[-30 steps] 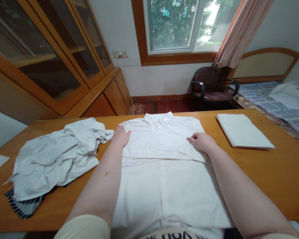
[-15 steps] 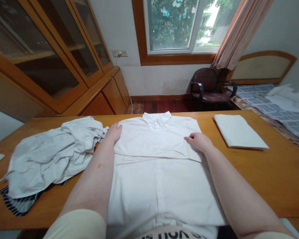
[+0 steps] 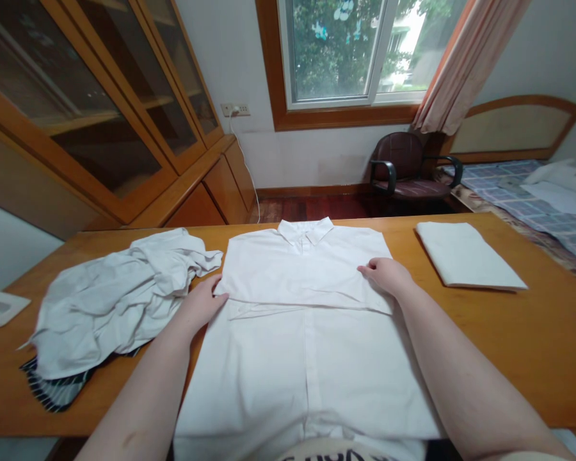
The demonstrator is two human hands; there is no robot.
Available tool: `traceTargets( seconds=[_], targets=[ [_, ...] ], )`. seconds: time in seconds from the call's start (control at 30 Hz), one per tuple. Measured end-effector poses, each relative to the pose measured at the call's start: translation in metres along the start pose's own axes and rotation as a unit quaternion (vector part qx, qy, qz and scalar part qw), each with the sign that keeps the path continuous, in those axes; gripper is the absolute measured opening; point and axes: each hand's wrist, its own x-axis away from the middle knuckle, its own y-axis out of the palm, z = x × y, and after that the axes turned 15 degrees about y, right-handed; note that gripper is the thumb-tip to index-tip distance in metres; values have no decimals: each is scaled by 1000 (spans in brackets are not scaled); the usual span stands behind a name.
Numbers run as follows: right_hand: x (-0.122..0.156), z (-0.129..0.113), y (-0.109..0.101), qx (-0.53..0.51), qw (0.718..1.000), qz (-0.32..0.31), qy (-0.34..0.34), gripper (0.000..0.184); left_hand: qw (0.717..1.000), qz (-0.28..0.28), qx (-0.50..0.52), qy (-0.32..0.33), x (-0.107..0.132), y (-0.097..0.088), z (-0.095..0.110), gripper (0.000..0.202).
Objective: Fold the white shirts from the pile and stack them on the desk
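One broad wooden table (image 3: 552, 358) is filling the foreground, its brown top showing a smooth, glossy finish. On it, directly before the person, a white shirt (image 3: 288, 365) is lying front up, its thin cloth running nearly flat with light creases. The collar end is pointing to the table's far edge; the lower end is reaching the near edge. A straight cloth edge is running crosswise below the chest, and a narrow front strip is descending from it. To the left, a crumpled white garment (image 3: 110, 301) is heaping in soft ridges; to the right, a folded white cloth (image 3: 468, 256) is forming a flat slab. A dark striped cloth (image 3: 57, 390) is protruding beneath the heap.

The left hand (image 3: 204, 299) is touching the shirt's left edge, fingers bent; the right hand (image 3: 386, 275) is resting curled on its right side. Whether either is gripping fabric, I cannot tell.

Cloth items are numbering four; hands, two; collars (image 3: 304, 232), one.
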Motion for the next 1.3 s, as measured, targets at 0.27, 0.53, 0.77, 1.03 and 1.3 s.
traceTargets(
  seconds=[0.27, 0.53, 0.77, 1.03, 1.3],
  targets=[
    [1, 0, -1, 2, 1000, 3, -5, 42, 990, 118, -44, 62, -1, 19, -10, 51],
    [1, -1, -2, 5, 1000, -3, 0, 44, 983, 144, -99, -63, -5, 9, 12, 27],
    [-2, 1, 1, 8, 1000, 5, -13, 44, 986, 157, -19, -45, -2, 10, 8, 42],
    [-2, 1, 0, 2, 1000, 2, -8, 44, 990, 136, -5, -21, 6, 5, -16, 26],
    [0, 3, -2, -24, 1000, -6, -10, 43, 994, 88, 48, 41, 11, 5, -20, 36]
  ],
)
